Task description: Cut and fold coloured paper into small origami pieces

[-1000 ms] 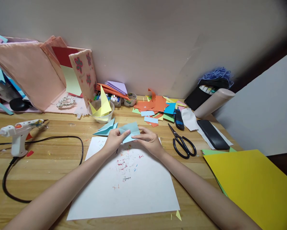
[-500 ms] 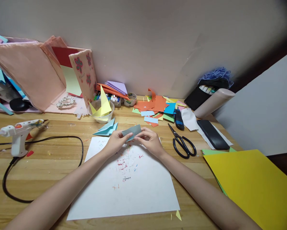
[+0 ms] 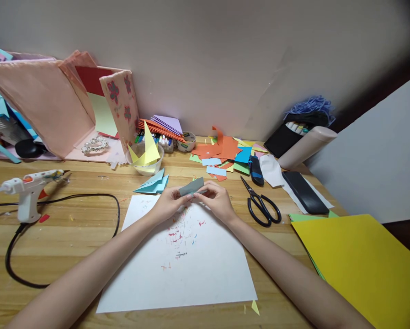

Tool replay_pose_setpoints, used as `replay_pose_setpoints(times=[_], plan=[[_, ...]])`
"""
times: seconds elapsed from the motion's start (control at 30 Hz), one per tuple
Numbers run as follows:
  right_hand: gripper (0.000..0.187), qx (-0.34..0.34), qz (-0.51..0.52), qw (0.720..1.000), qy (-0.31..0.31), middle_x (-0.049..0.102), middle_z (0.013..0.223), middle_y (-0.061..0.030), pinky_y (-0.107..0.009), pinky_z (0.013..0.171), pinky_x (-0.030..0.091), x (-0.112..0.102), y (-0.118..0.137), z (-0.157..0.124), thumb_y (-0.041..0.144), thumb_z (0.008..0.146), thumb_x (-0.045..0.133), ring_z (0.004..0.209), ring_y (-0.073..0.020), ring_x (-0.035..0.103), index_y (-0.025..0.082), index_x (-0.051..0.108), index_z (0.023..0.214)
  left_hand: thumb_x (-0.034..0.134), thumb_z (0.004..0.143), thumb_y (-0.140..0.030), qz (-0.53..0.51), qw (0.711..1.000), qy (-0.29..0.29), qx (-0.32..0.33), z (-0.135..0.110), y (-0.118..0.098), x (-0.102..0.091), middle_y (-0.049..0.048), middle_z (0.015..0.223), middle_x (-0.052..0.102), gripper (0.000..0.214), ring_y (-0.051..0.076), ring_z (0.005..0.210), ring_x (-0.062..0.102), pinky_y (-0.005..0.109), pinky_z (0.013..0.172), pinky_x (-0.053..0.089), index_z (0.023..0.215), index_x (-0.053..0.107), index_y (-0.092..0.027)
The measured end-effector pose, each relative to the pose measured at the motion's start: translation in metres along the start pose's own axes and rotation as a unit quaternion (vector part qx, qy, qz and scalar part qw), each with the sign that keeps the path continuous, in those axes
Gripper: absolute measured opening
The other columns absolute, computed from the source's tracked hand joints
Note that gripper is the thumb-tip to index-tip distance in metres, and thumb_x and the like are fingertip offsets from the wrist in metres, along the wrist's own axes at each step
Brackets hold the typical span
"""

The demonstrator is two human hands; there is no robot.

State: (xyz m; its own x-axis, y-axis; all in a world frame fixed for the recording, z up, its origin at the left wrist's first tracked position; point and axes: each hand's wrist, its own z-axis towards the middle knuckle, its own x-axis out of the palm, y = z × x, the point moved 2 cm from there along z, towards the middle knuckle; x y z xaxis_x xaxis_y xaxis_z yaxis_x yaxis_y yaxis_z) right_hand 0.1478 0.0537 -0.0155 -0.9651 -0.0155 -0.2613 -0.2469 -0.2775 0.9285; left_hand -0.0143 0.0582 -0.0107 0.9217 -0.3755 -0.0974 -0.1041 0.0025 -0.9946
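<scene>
Between my two hands is a small piece of grey-blue folded paper [image 3: 192,186], held above the far edge of a white sheet [image 3: 177,288] marked with coloured smudges. My left hand [image 3: 168,201] pinches its left side with the thumb in front. On the other side my right hand [image 3: 216,198] grips the lower right part, thumb and fingers pressed together. Light-blue folded paper pieces [image 3: 153,183] lie just left of my left hand. Black-handled scissors [image 3: 261,203] rest open on the table to the right of my right hand.
At left, a white glue gun [image 3: 29,192] trails a black cord [image 3: 117,210]. A plastic bowl [image 3: 146,169] holds yellow folded paper. Coloured scraps [image 3: 221,153] lie against the wall. Yellow sheets [image 3: 359,260], a black case [image 3: 305,192] and a cutter [image 3: 256,170] are at right.
The grey-blue paper has tilted and shifted slightly right. My left thumb has slid down toward its lower edge, nearer my right thumb.
</scene>
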Motion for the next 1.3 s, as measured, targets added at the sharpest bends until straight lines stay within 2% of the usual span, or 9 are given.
replay_pose_setpoints(times=[0.23, 0.63, 0.8, 1.0, 1.17, 1.3], plan=[[0.017, 0.028, 0.044, 0.999, -0.008, 0.061, 0.079, -0.0048, -0.025, 0.053, 0.046, -0.0019, -0.0086, 0.0016, 0.033, 0.071, 0.065, 0.062, -0.0129, 0.056, 0.017, 0.066, 0.068, 0.065, 0.069, -0.038, -0.031, 0.999, -0.017, -0.012, 0.0047, 0.011, -0.0022, 0.0067, 0.073, 0.066, 0.027, 0.015, 0.066, 0.058, 0.025, 0.062, 0.044, 0.074, 0.064, -0.011], [0.019, 0.104, 0.081, 0.991, -0.036, 0.064, 0.064, -0.0031, -0.026, 0.058, 0.048, -0.0015, -0.0054, 0.001, 0.032, 0.062, 0.071, 0.059, -0.0154, 0.06, 0.016, 0.062, 0.063, 0.068, 0.066, -0.038, -0.08, 0.996, -0.011, -0.04, 0.0035, 0.0081, 0.0003, 0.0054, 0.071, 0.068, 0.026, 0.016, 0.067, 0.061, 0.029, 0.065, 0.049, 0.072, 0.064, -0.012], [0.022, 0.097, 0.078, 0.991, -0.058, 0.06, 0.06, -0.0005, -0.025, 0.056, 0.045, -0.0018, -0.0026, 0.0018, 0.032, 0.059, 0.073, 0.057, -0.0136, 0.057, 0.016, 0.057, 0.056, 0.068, 0.066, -0.038, -0.085, 0.995, -0.007, -0.042, 0.0041, 0.009, 0.0005, 0.0076, 0.073, 0.068, 0.029, 0.017, 0.068, 0.062, 0.031, 0.066, 0.05, 0.076, 0.064, -0.011], [0.026, 0.095, 0.074, 0.992, -0.028, 0.057, 0.059, 0.0001, -0.023, 0.052, 0.043, -0.0007, -0.008, 0.0002, 0.034, 0.06, 0.072, 0.054, -0.0119, 0.054, 0.016, 0.054, 0.056, 0.066, 0.067, -0.04, -0.048, 0.998, 0.007, -0.037, 0.0026, 0.0049, 0.0013, 0.0091, 0.074, 0.068, 0.034, 0.018, 0.068, 0.062, 0.029, 0.063, 0.048, 0.082, 0.064, -0.01], [0.025, 0.053, 0.049, 0.997, -0.012, 0.055, 0.06, -0.0002, -0.023, 0.052, 0.045, -0.0004, -0.0065, -0.0025, 0.036, 0.064, 0.07, 0.056, -0.0119, 0.053, 0.016, 0.056, 0.058, 0.066, 0.067, -0.04, -0.034, 0.999, -0.017, -0.027, 0.002, 0.0047, 0.0011, 0.0055, 0.069, 0.067, 0.03, 0.015, 0.062, 0.06, 0.027, 0.058, 0.047, 0.075, 0.062, -0.012], [0.022, 0.04, 0.054, 0.998, -0.01, 0.059, 0.067, -0.0024, -0.025, 0.056, 0.048, -0.0006, -0.0034, -0.0024, 0.036, 0.067, 0.068, 0.061, -0.0136, 0.056, 0.016, 0.059, 0.062, 0.066, 0.068, -0.04, -0.036, 0.999, -0.021, -0.028, 0.0019, 0.0057, 0.0006, 0.007, 0.072, 0.068, 0.031, 0.017, 0.066, 0.063, 0.029, 0.061, 0.048, 0.081, 0.061, -0.012]])
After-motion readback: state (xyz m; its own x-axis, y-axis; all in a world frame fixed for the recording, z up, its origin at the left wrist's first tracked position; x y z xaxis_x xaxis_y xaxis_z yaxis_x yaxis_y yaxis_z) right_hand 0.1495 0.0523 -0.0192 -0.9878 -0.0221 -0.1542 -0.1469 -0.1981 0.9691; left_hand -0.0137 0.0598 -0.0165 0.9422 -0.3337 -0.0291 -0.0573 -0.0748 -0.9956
